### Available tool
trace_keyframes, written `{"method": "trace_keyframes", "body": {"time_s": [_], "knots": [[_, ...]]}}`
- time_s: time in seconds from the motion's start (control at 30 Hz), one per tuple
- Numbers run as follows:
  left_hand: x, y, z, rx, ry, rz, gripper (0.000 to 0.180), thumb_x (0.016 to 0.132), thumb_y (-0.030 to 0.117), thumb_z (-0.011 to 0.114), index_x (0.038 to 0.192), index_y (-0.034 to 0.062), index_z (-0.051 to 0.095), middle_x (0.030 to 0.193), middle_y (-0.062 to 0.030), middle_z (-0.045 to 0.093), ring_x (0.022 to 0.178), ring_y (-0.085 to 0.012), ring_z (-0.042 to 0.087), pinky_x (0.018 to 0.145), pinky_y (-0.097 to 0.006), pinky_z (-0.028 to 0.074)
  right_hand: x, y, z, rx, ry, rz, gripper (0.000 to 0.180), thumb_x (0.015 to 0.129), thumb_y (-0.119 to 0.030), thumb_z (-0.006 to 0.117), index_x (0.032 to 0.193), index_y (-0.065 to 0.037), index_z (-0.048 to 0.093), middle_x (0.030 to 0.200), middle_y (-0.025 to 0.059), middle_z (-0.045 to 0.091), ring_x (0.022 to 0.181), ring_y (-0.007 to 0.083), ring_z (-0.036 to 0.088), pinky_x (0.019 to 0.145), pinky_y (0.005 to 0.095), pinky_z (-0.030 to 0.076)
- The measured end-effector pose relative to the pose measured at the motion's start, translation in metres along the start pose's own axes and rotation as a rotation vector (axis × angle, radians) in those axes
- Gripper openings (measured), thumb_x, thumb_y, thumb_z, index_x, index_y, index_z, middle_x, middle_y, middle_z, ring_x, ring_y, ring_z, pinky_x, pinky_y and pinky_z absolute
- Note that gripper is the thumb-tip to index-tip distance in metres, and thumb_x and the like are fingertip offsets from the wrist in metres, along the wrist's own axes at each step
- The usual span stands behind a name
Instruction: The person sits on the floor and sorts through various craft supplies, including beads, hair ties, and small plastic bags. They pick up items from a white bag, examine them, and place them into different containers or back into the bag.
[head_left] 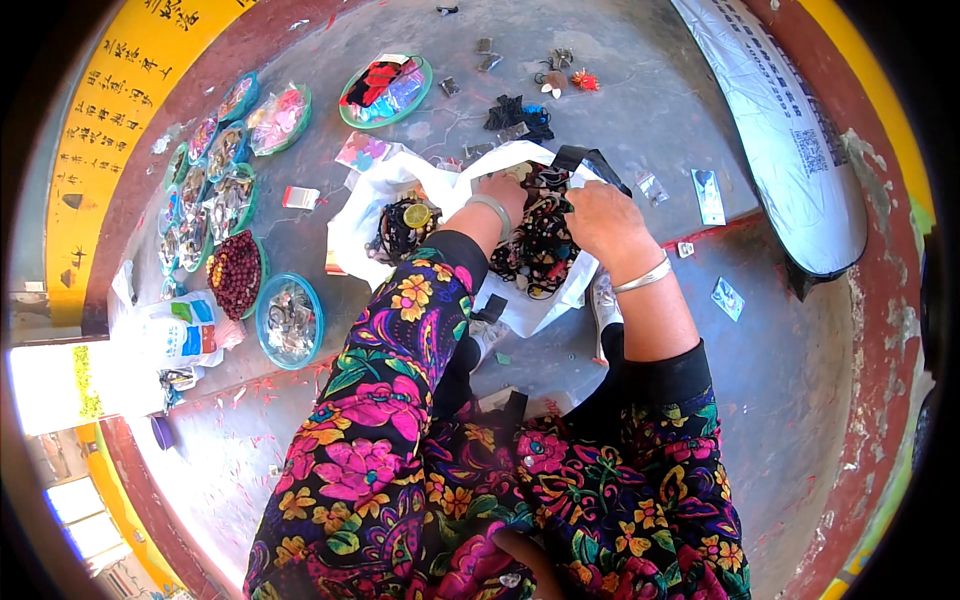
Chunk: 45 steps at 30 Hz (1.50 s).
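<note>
In front of me a white plastic bag [543, 318] lies wide, its rim turned back. A tangle of dark beaded cords [540, 245] with red, pink and pale beads fills it. My left hand [505, 193] reaches in at its left side; the fingertips are hard to make out. At the bag's right edge my right hand [603, 218] is closed, fingers curled inward, and what it grips is hidden. Left of my left wrist, another white bag [347, 222] holds black beaded strands [398, 232] and a yellow round piece [417, 215].
Trays of packaged trinkets [232, 190] cluster at the left, near dark red beads [235, 275] and a blue basket [290, 320]. A green tray [428, 92] sits farther off. Black cord bundles [518, 117] and small packets [708, 196] lie on the floor. A long silver cover [800, 150] lies right.
</note>
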<state>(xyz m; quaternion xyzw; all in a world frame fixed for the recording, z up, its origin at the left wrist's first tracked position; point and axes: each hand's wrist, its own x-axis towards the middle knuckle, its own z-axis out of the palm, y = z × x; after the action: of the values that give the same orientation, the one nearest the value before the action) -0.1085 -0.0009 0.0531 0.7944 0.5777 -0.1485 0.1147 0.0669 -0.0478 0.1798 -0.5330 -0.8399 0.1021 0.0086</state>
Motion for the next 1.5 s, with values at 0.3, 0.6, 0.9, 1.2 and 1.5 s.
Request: {"method": "trace_keyframes", "body": {"time_s": [0.3,0.6,0.9,1.2,1.5], "knots": [[-0.018,0.016,-0.004,-0.043,-0.041,0.008,0.030,0.071,0.020,0.061,0.101,0.0175,0.066,0.133,-0.0122,0.038,0.128,-0.0287,0.026,0.103,-0.041,0.026,-0.001,0.004,0.003,0.022,0.007,-0.007,0.019,0.078,-0.010,0.049,0.084,-0.003,0.065,0.091,0.0165,0.061,0.088,0.0306,0.061,0.074,0.0385,0.050],[-0.015,0.018,-0.006,0.123,-0.050,-0.016,0.032,0.075,0.011,0.057,0.106,0.0045,0.062,0.131,-0.0135,0.042,0.125,-0.0323,0.033,0.100,-0.043,0.032,-0.002,0.002,-0.001,0.000,-0.027,0.004,0.021,0.080,-0.011,0.047,0.087,-0.002,0.066,0.094,0.0166,0.062,0.091,0.0303,0.061,0.077,0.0377,0.050],[-0.055,0.014,-0.064,-0.338,0.093,-0.045,0.015,0.074,0.008,0.057,0.086,0.0027,0.063,0.088,-0.0179,0.062,0.085,-0.0328,0.059,0.077,-0.038,0.047,-0.004,0.002,-0.006,0.007,-0.071,0.026,0.021,0.080,-0.010,0.048,0.088,-0.002,0.066,0.098,0.0176,0.062,0.092,0.0299,0.061,0.077,0.0375,0.050],[-0.104,0.008,-0.080,-1.208,0.068,0.054,0.011,0.082,0.012,0.058,0.090,0.0046,0.058,0.089,-0.0063,0.063,0.082,-0.0158,0.061,0.070,-0.028,0.048,-0.008,0.006,-0.009,0.008,-0.056,0.015,0.020,0.078,-0.009,0.049,0.087,-0.003,0.066,0.093,0.0166,0.063,0.089,0.0298,0.062,0.075,0.0379,0.050],[-0.171,-0.022,-0.093,-1.868,0.217,-0.055,0.018,0.083,0.011,0.060,0.098,0.0037,0.054,0.087,-0.0062,0.062,0.071,-0.0117,0.059,0.064,-0.023,0.047,-0.007,0.013,-0.003,0.014,-0.056,0.009,0.022,0.077,-0.014,0.051,0.094,-0.008,0.063,0.094,0.0151,0.062,0.090,0.0318,0.059,0.078,0.0414,0.047]]}}
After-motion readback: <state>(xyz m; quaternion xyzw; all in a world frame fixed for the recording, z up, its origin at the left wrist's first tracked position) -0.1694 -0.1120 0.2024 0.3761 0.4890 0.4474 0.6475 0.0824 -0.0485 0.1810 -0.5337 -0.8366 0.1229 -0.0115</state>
